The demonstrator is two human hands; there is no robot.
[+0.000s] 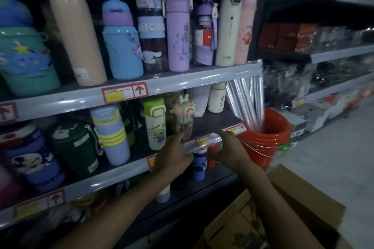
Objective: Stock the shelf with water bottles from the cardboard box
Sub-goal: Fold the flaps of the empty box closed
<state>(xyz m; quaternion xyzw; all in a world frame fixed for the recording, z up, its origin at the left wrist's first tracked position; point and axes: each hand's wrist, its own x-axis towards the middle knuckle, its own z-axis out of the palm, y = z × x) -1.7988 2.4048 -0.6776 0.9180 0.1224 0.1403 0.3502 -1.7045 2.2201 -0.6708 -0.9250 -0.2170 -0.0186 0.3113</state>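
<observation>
Both of my hands hold one clear plastic bottle (202, 144) sideways, right in front of the middle shelf's edge (125, 172). My left hand (174, 159) grips its left end, and my right hand (232, 148) grips its right end. Just behind my left thumb, a clear bottle with a cartoon head lid (182, 117) stands on the middle shelf. The open cardboard box (303, 206) sits at the lower right under my right forearm; its contents are too dark to make out. Below my hands, a blue bottle (199, 166) stands on the lower shelf.
The upper shelf (182, 81) and the middle shelf hold several coloured bottles packed close together. A stack of orange buckets (269, 137) holding silver rolls stands on the floor to the right. Further shelving with boxed goods (287, 36) runs along the right.
</observation>
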